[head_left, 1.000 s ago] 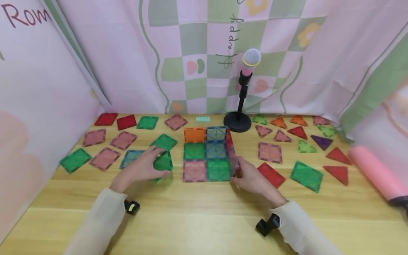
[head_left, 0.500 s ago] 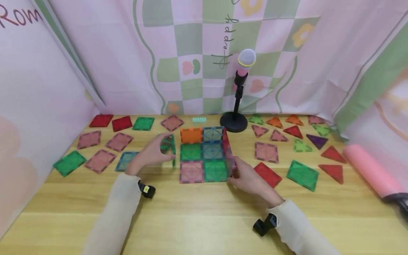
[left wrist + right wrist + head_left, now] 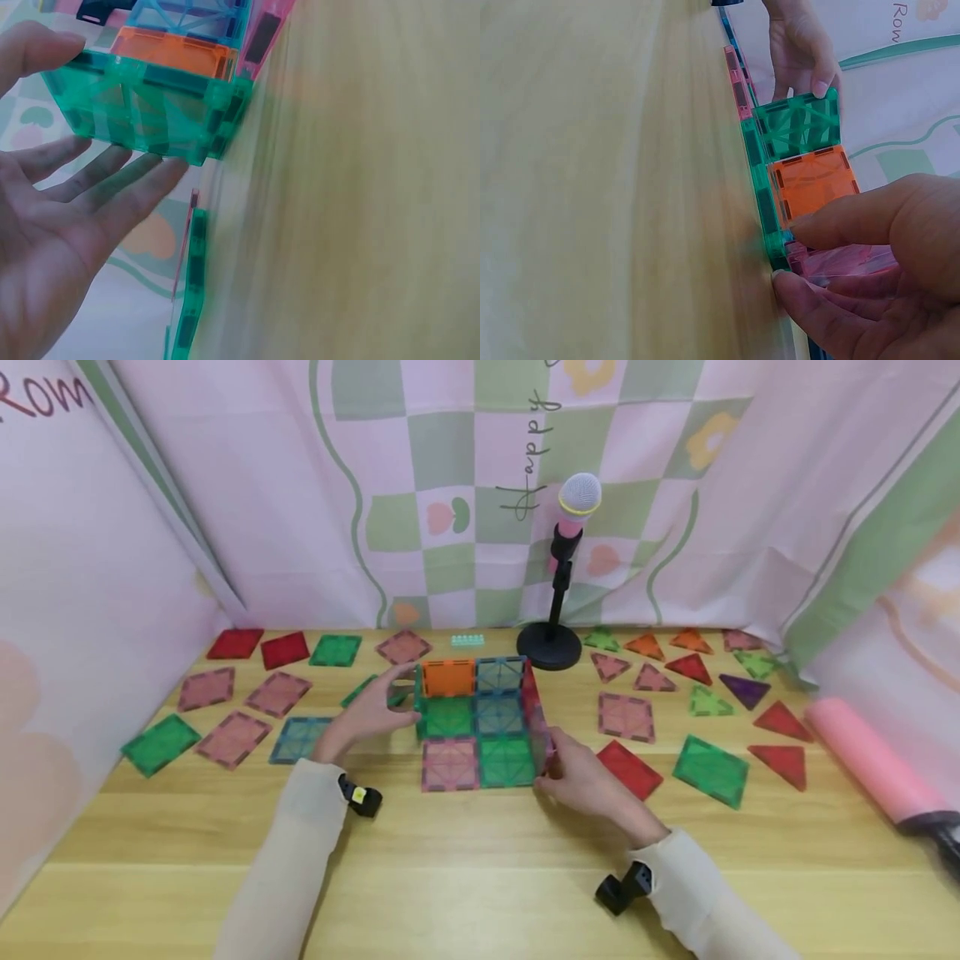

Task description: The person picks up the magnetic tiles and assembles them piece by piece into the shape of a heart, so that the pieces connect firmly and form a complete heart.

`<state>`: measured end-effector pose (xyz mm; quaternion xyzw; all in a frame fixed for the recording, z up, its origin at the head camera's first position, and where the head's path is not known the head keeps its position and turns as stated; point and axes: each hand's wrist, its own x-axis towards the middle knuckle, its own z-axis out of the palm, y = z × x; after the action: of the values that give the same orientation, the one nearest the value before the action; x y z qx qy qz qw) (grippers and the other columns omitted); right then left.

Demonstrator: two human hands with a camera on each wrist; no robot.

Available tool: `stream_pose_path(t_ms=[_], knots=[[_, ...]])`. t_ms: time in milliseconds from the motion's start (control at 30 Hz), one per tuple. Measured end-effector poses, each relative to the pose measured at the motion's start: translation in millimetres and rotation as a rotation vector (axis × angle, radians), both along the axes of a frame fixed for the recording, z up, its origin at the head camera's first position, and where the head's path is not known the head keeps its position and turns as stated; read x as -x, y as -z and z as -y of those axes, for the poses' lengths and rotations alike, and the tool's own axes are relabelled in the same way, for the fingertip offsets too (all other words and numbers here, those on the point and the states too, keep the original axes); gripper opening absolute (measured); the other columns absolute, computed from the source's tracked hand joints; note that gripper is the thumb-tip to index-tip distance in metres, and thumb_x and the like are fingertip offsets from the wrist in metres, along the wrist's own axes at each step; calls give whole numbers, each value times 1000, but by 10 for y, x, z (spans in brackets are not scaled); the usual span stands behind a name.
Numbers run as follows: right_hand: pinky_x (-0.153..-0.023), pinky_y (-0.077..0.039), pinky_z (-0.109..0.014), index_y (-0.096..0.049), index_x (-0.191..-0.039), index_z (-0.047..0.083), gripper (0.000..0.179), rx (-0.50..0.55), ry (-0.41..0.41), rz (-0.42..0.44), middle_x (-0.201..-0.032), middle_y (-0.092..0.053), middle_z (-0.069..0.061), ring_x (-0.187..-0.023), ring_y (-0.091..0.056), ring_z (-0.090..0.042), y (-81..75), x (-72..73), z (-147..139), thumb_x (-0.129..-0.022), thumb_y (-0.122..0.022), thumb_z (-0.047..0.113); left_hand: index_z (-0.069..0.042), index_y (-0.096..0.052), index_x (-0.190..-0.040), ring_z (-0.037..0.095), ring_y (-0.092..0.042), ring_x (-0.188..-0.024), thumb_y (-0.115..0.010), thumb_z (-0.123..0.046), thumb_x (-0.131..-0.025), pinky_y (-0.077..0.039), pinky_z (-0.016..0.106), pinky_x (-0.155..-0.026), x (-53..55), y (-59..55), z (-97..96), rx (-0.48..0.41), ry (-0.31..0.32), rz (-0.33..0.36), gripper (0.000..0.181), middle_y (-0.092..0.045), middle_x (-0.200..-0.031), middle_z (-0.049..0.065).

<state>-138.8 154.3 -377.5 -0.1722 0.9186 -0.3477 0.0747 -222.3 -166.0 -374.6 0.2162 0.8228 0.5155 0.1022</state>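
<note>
Partly walled box of translucent plastic tiles [image 3: 508,760] stood mid-counter [image 3: 480,877]. Floor: four squares (two green, one blue, one pink). Back wall: one orange wall tile [image 3: 448,678], one blue wall tile [image 3: 501,677]. Right wall: one red wall tile [image 3: 531,689], one pink wall tile [image 3: 539,745].

Left hand [image 3: 372,708]: grip spread wide, holding the green square wall tile [image 3: 142,109] by opposite edges. This tile stood upright at the box's left rear, beside the orange one. Right hand [image 3: 577,772]: grip narrow, pinching the pink wall tile at the box's front right.

Lying flat, left: ten square tiles [image 3: 233,739] (four pink, three green, two red, one blue). Right: three four-sided tiles [image 3: 626,717] (pink, red, green) and twelve triangular tiles [image 3: 745,691] (three light green, three pink, three red, two orange, one purple).

Rear: one microphone [image 3: 580,495] on a black stand [image 3: 550,645]; one turquoise studded block [image 3: 468,641].
</note>
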Motion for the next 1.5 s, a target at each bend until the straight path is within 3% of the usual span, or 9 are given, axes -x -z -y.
stream_pose_path(t_ms=[367,600,833,1233,1500], knots=[[-60,-43,-27,-41,-130,-4,57,-10,-1,-12,-83,-55,-7,-72,-49,-17,-20,-5,6,-82,-69,3,-1,-17,-151,44,-32,-136,-61,-2,-86,-43,50,-101,-9,29,-14,-62,19,-26,78,-25,-151,23],[-60,-41,-26,-42,-129,-5,57,-11,-10,-45,-82,-54,-6,-72,-48,-17,4,3,1,-80,-70,3,-3,-16,-151,46,-29,-137,-61,-2,-88,-39,52,-103,-30,37,-22,-102,35,-12,77,-23,-151,25],[-61,-42,-26,-42,-128,-5,55,-3,-17,-38,-82,-54,-6,-72,-48,-17,1,-5,-8,-80,-69,3,-7,-20,-150,44,-35,-135,-60,-5,-92,-42,51,-101,-91,1,80,-68,-3,-15,71,-28,-150,23],[-65,-45,-28,-41,-129,-6,56,-6,-20,-29,-87,-57,-8,-76,-50,-19,2,4,-9,-81,-69,3,-2,-29,-146,42,-37,-132,-60,-12,-93,-38,57,-102,-262,-69,653,99,-106,-59,62,-36,-146,25],[-65,-45,-28,-41,-129,-6,57,4,-24,-34,-87,-57,-9,-76,-51,-19,-1,1,-6,-81,-68,3,9,-39,-137,49,-40,-123,-73,-13,-82,-37,60,-99,-426,-100,1043,366,-111,-155,68,-43,-137,31]])
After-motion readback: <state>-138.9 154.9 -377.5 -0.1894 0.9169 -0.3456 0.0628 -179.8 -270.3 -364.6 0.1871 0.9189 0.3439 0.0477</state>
